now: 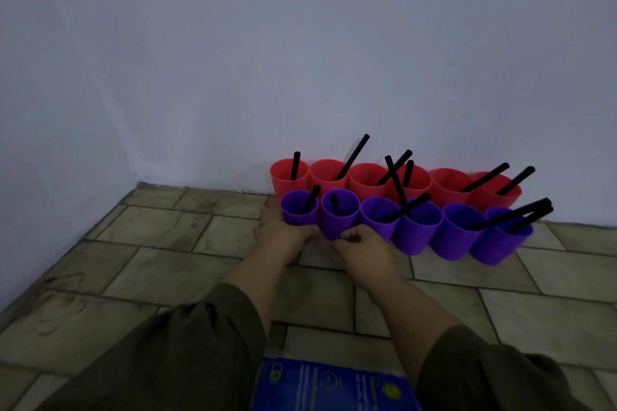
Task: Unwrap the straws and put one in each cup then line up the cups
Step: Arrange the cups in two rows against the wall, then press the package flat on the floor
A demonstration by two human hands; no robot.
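Note:
Several red cups (367, 178) stand in a row against the wall, each with a black straw (352, 157) in it. In front of them runs a row of several purple cups (417, 230), also holding black straws. My left hand (283, 235) grips the leftmost purple cup (298, 213) at its base. My right hand (362, 245) has its fingers curled round the foot of the second purple cup (339, 220). Both hands sit at the left end of the purple row.
The cups stand on a tiled floor (160, 264) at the foot of a pale wall (300, 60). A corner lies to the left. A blue printed plastic bag (334, 384) lies near me between my sleeved arms.

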